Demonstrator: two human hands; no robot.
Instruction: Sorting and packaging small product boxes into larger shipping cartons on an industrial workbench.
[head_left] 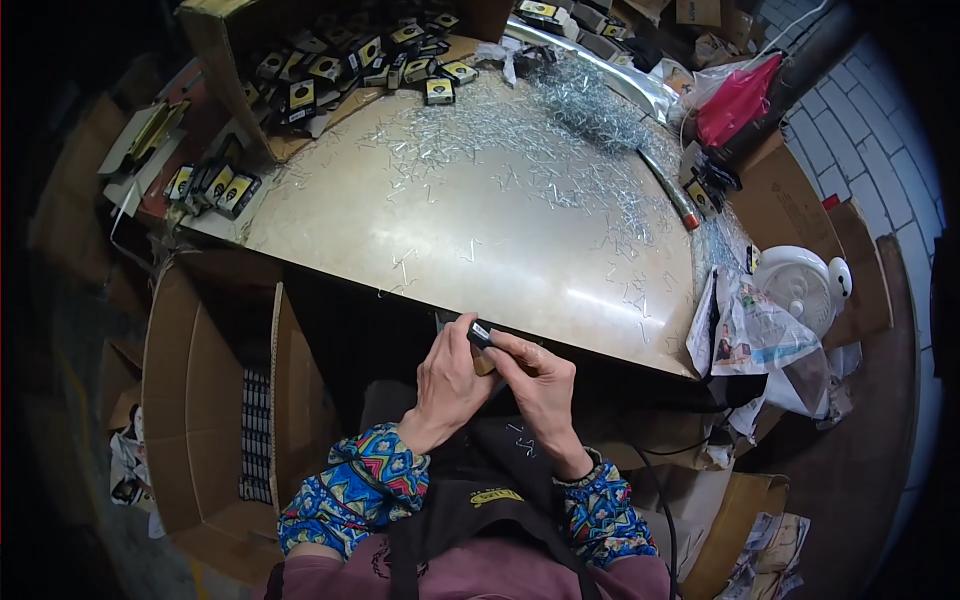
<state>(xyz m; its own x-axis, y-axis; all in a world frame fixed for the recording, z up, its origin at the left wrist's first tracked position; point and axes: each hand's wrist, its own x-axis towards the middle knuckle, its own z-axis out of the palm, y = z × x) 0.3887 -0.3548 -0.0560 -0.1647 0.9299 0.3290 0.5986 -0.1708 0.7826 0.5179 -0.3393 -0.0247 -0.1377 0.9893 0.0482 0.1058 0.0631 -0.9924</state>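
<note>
Just off the near edge of the table, a small black box (480, 334) with a white label is held in front of my body. My left hand (450, 380) is closed around its left side, the fingers bent behind it. The thumb and fingertips of my right hand (535, 378) pinch it from the right. Something tan shows between the hands under the box, too covered to name. On the table (430, 215) ahead lie many small bent metal wires (520, 145), a few of them (403, 268) close to the near edge.
Many small black-and-yellow boxes (325, 68) pile up at the back left, beside a cardboard carton (225, 75). To my left, an open carton (205, 430) holds stacked rows of dark boxes (256, 435). A white fan (797, 285) and plastic bag (760, 330) sit at the right.
</note>
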